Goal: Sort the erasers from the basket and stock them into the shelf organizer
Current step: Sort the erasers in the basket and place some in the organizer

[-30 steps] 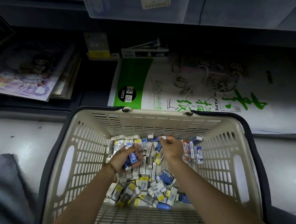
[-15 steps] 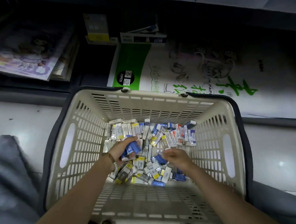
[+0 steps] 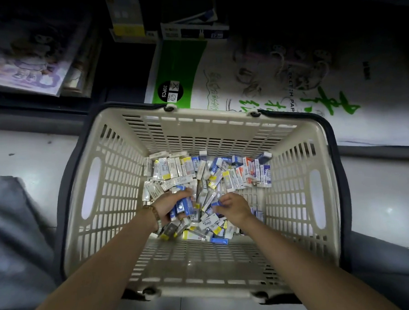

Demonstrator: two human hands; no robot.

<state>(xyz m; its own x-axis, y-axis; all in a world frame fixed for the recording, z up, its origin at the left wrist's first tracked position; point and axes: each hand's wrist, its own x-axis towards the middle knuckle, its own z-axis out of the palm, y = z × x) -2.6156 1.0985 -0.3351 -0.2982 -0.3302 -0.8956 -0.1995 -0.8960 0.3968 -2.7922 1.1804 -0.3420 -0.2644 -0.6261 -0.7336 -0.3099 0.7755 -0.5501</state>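
Now, inside beige basket [image 3: 119,183] — left hand [image 3: 167,207] gripping several blue-sleeved erasers [image 3: 183,207], right hand [image 3: 233,207] pinching single blue eraser [image 3: 217,203].

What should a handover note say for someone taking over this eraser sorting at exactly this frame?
Left hand: grips a bundle of blue-sleeved erasers, low inside the basket.
Right hand: pinches one blue eraser just above the pile.
Loose erasers with blue, yellow and red sleeves lie mixed on the basket floor.
Done: a few blue ones gathered.
Left: sort the rest, then stock them all. The shelf organizer is not in view.
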